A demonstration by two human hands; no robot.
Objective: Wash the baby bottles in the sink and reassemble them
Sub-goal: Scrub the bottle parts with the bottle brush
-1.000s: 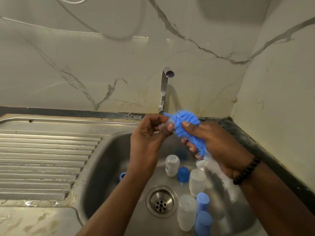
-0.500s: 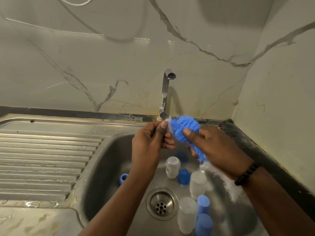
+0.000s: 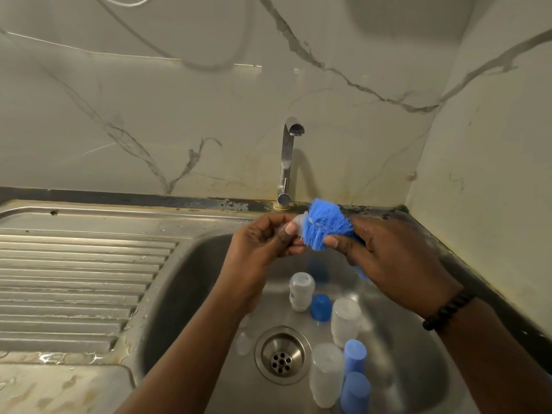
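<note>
Silicone, clear and soft — that is my guess at the small teat point(image 3: 298, 224) pinched between the thumb and curled fingers of my left hand point(image 3: 263, 243), held above the sink point(image 3: 191, 282) just below the base of the tap point(image 3: 286, 162). My right hand point(image 3: 385, 258) grips the blue brush point(image 3: 324, 224), fingers wrapped round it and thumb laid along the bristles, which press against the teat from its three o'clock side.

I judge the teat light, floppy and slick when wet, so it would squirm out of a loose pinch; the firmer base rim is the place to hold it, leaving the tip free for the bristles. The brush looks springy and should give no trouble.

Down in the basin, around the drain point(image 3: 282, 355), the rest waits: one clear bottle point(image 3: 301, 291) at twelve o'clock from the drain, two more at two and four o'clock, and blue caps point(image 3: 321, 307) standing among them. These look like light plastic, likely to tip or skid on wet steel — better taken round the body than by the rim.

The twelve o'clock bottle carries a faint printed mark, too blurred to read. I can make out no other writing or brand.
</note>
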